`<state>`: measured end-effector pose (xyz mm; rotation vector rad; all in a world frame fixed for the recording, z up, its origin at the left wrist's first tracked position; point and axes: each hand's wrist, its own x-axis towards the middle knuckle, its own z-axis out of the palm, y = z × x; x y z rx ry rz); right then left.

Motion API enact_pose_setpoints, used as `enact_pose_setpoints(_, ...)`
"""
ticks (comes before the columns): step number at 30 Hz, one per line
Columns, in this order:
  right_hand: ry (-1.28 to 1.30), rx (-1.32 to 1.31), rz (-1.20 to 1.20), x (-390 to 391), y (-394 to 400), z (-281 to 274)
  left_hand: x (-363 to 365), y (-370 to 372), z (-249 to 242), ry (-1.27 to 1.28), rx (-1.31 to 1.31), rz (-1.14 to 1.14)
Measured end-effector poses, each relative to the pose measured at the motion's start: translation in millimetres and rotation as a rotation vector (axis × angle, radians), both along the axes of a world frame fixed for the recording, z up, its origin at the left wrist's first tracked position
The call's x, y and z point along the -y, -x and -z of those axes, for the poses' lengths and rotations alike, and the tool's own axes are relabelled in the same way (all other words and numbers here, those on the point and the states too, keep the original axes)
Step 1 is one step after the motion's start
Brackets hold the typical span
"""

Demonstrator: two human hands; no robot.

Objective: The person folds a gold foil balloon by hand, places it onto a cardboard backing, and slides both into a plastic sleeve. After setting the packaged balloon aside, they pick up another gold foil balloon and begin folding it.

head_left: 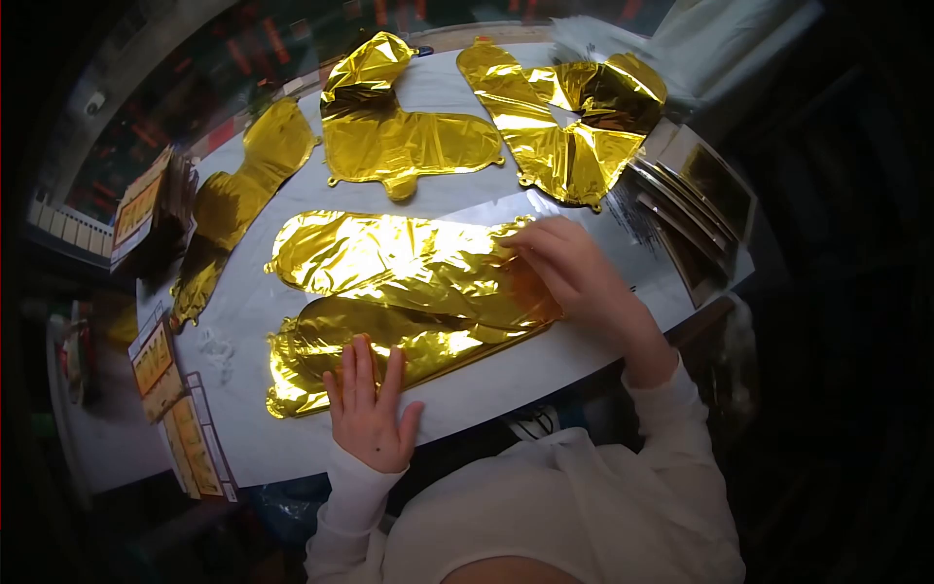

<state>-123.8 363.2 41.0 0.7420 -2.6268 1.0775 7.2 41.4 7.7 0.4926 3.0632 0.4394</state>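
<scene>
A flat, uninflated gold foil balloon shaped like a V lies in front of me, its two arms pointing left. My left hand rests open on the lower arm near the table's front edge, fingers spread and pressing the foil. At the joined right end, my right hand has its fingers bent together on the upper edge of the foil, seemingly pinching it; its thumb is mostly hidden.
More flat gold foil balloons lie behind: a long one, a branched one and one with a central hole. Printed packets stack at the left, with more packets below. Flat sleeves stand at the right of the white table.
</scene>
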Motion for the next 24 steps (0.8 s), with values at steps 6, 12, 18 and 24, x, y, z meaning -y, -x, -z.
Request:
enact_pose_setpoints(6,-0.303,0.077,-0.238,25.2,71.0,7.0,-1.7,1.2,-2.1,-0.009,-0.033,-0.002)
enact_pose_setpoints(12,-0.438,0.129,-0.247,21.9,76.5,7.5,-3.7,0.5,-6.5,0.024,-0.013,-0.012)
enact_pose_setpoints(18,-0.319,0.16,-0.249,16.5,69.4,11.5,-3.2,-1.2,-5.2,0.058,-0.056,0.001)
enact_pose_setpoints(24,-0.289,0.193,-0.323,16.6,69.0,10.4,-0.5,-1.0,-8.5,0.047,-0.022,0.043)
